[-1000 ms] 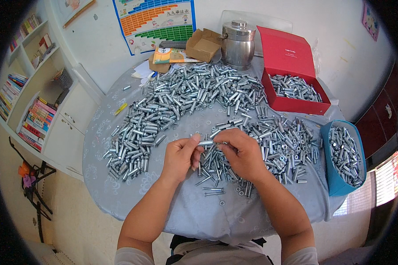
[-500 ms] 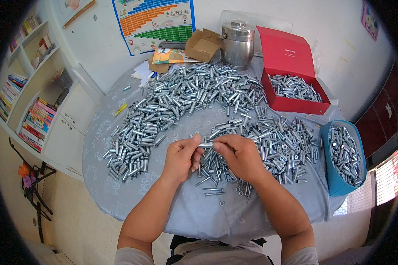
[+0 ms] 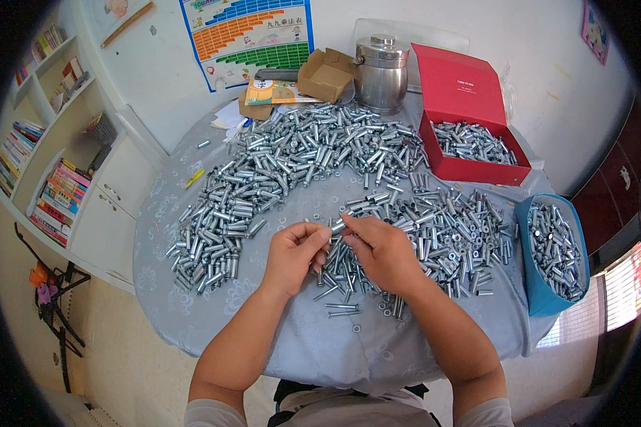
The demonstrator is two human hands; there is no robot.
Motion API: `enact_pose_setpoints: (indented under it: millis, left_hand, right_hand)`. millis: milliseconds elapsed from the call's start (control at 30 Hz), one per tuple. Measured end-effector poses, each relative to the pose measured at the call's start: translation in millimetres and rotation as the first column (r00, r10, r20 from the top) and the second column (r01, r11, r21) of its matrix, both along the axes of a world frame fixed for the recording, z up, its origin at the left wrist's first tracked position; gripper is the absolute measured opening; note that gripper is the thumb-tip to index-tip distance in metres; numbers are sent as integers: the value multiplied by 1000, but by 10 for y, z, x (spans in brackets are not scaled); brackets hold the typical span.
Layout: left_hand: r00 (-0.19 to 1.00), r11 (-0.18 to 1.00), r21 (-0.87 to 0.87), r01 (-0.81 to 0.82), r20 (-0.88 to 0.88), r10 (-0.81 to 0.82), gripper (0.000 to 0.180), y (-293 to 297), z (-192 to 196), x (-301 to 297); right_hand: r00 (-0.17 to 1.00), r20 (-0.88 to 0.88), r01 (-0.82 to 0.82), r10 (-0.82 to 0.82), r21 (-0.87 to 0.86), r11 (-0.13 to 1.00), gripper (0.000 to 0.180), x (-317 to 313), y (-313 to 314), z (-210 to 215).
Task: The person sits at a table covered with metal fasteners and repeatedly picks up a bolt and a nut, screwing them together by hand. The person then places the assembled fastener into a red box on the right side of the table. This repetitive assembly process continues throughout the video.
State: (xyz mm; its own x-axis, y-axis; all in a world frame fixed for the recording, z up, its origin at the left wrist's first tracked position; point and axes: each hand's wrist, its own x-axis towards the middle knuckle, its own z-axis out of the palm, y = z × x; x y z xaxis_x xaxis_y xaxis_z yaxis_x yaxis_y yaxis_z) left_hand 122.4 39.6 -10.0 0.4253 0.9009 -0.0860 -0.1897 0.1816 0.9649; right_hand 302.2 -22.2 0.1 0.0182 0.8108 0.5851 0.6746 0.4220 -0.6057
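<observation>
My left hand (image 3: 295, 257) pinches one end of a short, shiny expansion bolt (image 3: 337, 227) between thumb and fingers. At its other end, the thumb and fingertips of my right hand (image 3: 383, 253) close on it. The bolt tilts up to the right, partly covered by my fingers. Under and right of my hands lies a pile of loose metal sleeves, bolts, nuts and washers (image 3: 452, 242). A large curved heap of similar expansion bolts (image 3: 292, 153) spreads across the left and far side of the table.
A red box (image 3: 477, 174) with its lid up and a blue bin (image 3: 548, 302), both full of metal pieces, stand on the right. Behind the heap are a steel pot (image 3: 382, 75), a small cardboard box (image 3: 327, 73) and a yellow marker (image 3: 194, 178).
The bolt between my hands has turned from nearly level to slanting up to the right. My right fingers have shifted upward on it; my left hand has hardly moved.
</observation>
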Motion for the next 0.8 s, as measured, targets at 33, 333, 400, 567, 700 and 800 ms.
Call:
enact_pose_setpoints:
  millis: [33, 333, 400, 567, 700, 800]
  left_hand:
    - [1000, 1000, 15, 1, 1, -1, 20, -4, -1, 3]
    - [988, 997, 72, -32, -150, 42, 19, 76, 50, -89]
    - [948, 933, 359, -23, -289, 135, 17, 103, 20, -124]
    - [872, 688, 722, 74, -382, 307, 16, 150, 67, -144]
    - [510, 733, 463, 499, -840, 184, 25, 94, 371, -369]
    - [422, 704, 404, 584, -892, 161, 28, 126, 257, -441]
  right_hand:
    - [1000, 6, 1, -1, 19, 1000, 33, -5, 6, -18]
    - [985, -151, 59, -82, -149, 987, 25, 102, -16, 89]
    - [969, -178, 154, -173, -118, 981, 24, 125, -16, 75]
    - [953, -219, 202, -210, -59, 978, 25, 107, -27, 120]
    - [948, -249, 197, -199, -34, 980, 26, 101, -33, 89]
    - [955, -214, 203, -203, -21, 979, 26, 97, -21, 86]
